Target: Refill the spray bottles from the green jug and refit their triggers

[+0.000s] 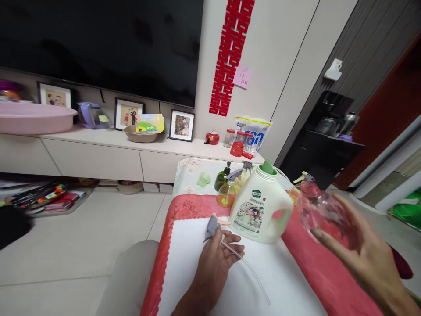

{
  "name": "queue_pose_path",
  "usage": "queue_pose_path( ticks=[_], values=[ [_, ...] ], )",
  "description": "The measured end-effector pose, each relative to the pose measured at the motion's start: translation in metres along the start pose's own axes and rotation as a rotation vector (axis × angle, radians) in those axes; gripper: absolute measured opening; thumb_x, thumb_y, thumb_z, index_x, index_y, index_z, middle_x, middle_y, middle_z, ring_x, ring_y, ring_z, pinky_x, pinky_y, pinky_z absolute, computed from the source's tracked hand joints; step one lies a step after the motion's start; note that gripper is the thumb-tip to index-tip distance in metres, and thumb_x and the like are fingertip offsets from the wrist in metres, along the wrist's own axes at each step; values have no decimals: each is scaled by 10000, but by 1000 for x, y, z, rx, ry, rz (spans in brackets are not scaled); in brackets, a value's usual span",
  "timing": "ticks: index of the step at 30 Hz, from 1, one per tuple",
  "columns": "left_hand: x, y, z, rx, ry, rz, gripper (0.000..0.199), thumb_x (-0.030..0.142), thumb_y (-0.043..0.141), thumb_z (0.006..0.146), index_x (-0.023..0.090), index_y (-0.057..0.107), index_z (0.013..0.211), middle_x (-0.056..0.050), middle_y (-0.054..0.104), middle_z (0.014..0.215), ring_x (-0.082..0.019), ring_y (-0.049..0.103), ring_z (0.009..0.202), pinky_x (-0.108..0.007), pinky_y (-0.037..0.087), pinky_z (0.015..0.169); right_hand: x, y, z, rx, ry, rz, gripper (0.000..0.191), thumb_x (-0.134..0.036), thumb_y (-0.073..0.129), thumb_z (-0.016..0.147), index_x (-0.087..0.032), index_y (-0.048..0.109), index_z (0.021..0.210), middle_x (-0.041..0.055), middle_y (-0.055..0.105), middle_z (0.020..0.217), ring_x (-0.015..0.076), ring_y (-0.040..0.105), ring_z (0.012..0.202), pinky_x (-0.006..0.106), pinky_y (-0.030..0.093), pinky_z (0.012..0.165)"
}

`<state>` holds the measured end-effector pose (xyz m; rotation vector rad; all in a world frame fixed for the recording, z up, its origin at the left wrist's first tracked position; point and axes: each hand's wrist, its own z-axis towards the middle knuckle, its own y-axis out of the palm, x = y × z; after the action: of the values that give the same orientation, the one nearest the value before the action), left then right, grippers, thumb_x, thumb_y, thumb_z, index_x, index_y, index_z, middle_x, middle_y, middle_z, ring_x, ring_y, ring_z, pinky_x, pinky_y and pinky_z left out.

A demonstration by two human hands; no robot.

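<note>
My left hand (217,259), palm turned up with loosely curled fingers, holds a grey trigger spray head (213,225) between thumb and index finger. Its thin clear dip tube (251,270) trails down to the right over the white sheet. On the right, my right hand (365,250) is wrapped round a clear pink bottle (324,215), tilted and somewhat blurred. A large white detergent jug (255,206) stands upright between my hands, its mouth uncapped with a green funnel-like piece (268,166) in it.
Behind the jug stand an amber spray bottle (226,193) and a green pump bottle (221,179). A pale green cap (203,179) lies at the table's far end. A red scoop (237,149) and a detergent pouch (258,129) sit on the TV cabinet (98,153).
</note>
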<state>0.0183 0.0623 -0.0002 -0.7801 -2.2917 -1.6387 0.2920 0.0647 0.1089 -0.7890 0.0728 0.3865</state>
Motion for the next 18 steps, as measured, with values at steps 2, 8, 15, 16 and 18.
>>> queue_pose_path(
  ticks=[2,8,15,16,18],
  values=[
    [0,0,0,23,-2,37,221,372,564,971,166,562,890,-75,725,808,-189,701,660,-344,561,729,-2,-4,30,21,-96,-84,749,-734,532,906,-328,393,1520,58,529,1325,308,597,1115,474,582,863],
    [-1,0,0,84,-16,116,198,356,603,953,164,553,962,-83,730,847,-178,694,664,-344,547,743,1,-7,86,-8,-352,-233,725,-687,432,980,-212,388,1527,137,519,1269,282,555,1093,421,534,876],
    [-5,-8,2,19,-33,148,317,465,668,898,172,561,949,-81,736,856,-182,700,685,-337,535,750,3,-4,113,-95,-474,-275,709,-627,486,973,-164,439,1508,145,478,1287,232,538,1082,320,537,794],
    [-5,-9,3,12,-33,146,338,483,682,883,173,563,949,-80,737,855,-185,702,688,-337,534,748,3,-5,116,-107,-500,-285,707,-624,482,977,-160,436,1509,150,475,1286,240,532,1087,324,533,794],
    [-6,-11,4,9,-37,141,376,512,710,853,177,566,940,-77,739,851,-188,704,686,-338,532,743,0,-7,123,-122,-558,-316,699,-625,458,984,-166,428,1511,158,474,1283,263,518,1092,354,524,808]
  ],
)
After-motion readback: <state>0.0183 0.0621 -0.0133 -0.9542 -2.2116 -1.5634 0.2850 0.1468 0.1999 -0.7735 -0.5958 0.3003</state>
